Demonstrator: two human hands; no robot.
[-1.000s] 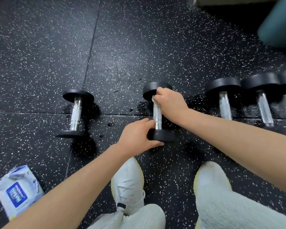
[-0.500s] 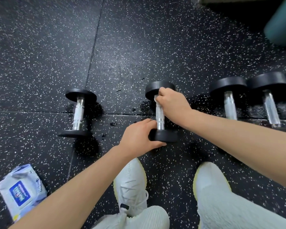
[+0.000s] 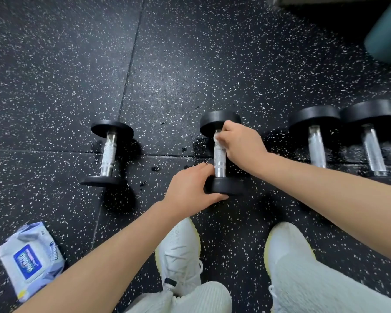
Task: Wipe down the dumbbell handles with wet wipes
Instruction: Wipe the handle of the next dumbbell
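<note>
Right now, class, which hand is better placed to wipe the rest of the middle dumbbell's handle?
The right hand: it holds the wipe on the handle, while the left hand steadies the near weight.

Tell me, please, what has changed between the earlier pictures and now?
Nothing visibly changed. The right hand still holds the wipe against the handle of the middle dumbbell. The left hand still grips its near plate. The pack lies where it was.

wipes pack (image 3: 31, 266) front-left | dumbbell row (image 3: 220, 154) behind shoes (image 3: 178, 251)
</note>
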